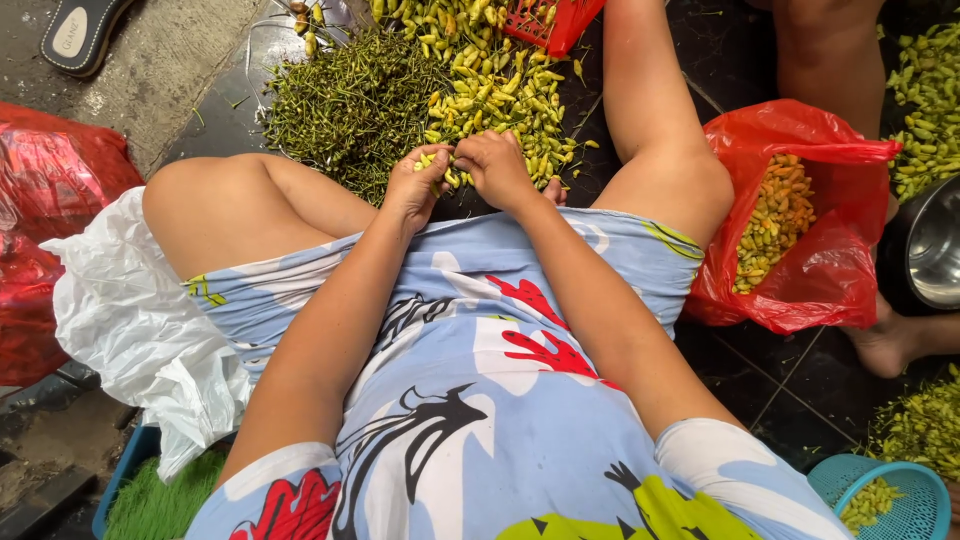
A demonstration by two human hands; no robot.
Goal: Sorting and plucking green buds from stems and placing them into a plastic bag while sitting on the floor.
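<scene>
I sit on the floor with both knees raised and apart. My left hand (418, 182) and my right hand (494, 165) meet between my knees, pinching a small yellow-green chili (434, 160) between the fingertips of both. Right in front of the hands lies a pile of yellow-green chilies (495, 92). To its left is a heap of thin green stems (350, 100).
A red plastic bag (800, 270) with orange and yellow chilies stands at my right. A white plastic bag (130, 320) and a red bag (45, 210) lie at my left. Another person's leg (830, 55), a metal bowl (935, 255), a teal basket (890, 495) and a red basket (550, 20) are around.
</scene>
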